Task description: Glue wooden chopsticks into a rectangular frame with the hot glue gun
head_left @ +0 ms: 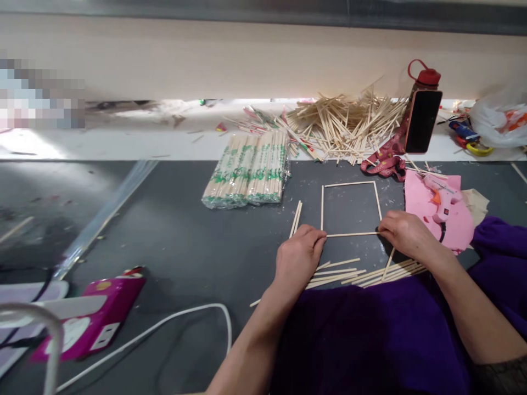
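Four-sided and made of thin wooden chopsticks, a square frame point(348, 184) lies flat on the grey table. Its near side is a chopstick point(352, 235) running between my hands. My left hand point(300, 252) pinches this chopstick at the near left corner. At the near right corner, the fingers of my right hand point(405, 233) close over its other end and hide that joint. Loose chopsticks point(387, 274) lie in a row just in front of me, partly under my hands. Beside my left hand, a few more chopsticks point(296, 218) stick out.
Wrapped chopstick packs point(249, 167) lie beyond my left hand, with a heap of loose chopsticks point(349, 123) behind. A phone point(424, 122) leans on a red-capped bottle point(429, 77). Right, a glue gun point(444, 200) rests on pink sheet point(415, 192). A white cable point(181, 312) crosses the left.
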Motion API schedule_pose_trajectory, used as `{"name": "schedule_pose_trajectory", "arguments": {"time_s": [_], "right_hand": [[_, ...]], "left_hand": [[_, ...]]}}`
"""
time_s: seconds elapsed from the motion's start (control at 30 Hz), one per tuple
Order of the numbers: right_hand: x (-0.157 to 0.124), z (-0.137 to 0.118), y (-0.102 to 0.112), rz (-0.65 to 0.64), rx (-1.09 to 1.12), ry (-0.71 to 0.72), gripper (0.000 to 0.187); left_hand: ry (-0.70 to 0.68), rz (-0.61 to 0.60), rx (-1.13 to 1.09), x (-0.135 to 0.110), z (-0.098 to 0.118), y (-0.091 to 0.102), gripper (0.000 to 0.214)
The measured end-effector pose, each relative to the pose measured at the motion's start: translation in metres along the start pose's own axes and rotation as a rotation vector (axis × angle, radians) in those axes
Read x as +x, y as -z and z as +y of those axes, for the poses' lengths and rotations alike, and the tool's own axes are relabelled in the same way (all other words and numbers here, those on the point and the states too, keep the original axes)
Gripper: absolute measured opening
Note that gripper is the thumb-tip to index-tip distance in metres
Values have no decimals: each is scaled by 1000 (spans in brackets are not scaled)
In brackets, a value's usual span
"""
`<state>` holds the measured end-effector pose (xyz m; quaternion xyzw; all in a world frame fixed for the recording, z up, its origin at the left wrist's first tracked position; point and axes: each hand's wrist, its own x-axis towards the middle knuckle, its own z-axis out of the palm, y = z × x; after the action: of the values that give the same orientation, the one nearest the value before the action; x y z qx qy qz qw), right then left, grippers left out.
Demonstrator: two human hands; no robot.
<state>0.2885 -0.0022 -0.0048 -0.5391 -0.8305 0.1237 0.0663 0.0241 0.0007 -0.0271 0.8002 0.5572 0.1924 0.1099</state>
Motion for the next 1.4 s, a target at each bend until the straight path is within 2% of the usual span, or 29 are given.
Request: {"name": "schedule_pose_trajectory", "arguments": {"time_s": [0.2, 0.43, 0.6, 0.67, 0.8, 0.93, 1.07, 1.27, 1.33, 1.4], "right_hand": [[4, -3, 3, -48, -12, -47, 17], [0, -7, 6, -41, -5, -42, 16], [-8, -5, 16, -23, 145, -89, 6], [-7, -1, 24, 15, 179, -117, 9], [9, 1, 43, 70, -37, -226, 18], [44, -10, 51, -7, -268, -202, 32], [75, -18, 43, -114, -347, -186, 34], [87, -7, 29, -132, -328, -208, 25], [83, -4, 32, -112, -260, -180, 22], [76, -4, 38, -66, -102, -118, 17]], "left_hand": [[-6, -37, 46, 2, 2, 1, 25], [19, -39, 25, -2, 6, 4, 25], [56, -39, -18, -4, 6, 5, 20], [56, -47, -18, -4, 6, 5, 20], [64, -64, -12, -3, 7, 5, 19], [65, -71, -18, -3, 7, 5, 19], [50, -41, -80, -3, 5, 3, 20], [49, 20, -178, -3, 4, 6, 17], [56, 24, -174, -3, 4, 8, 15], [64, 23, -165, -3, 5, 8, 14]]}}
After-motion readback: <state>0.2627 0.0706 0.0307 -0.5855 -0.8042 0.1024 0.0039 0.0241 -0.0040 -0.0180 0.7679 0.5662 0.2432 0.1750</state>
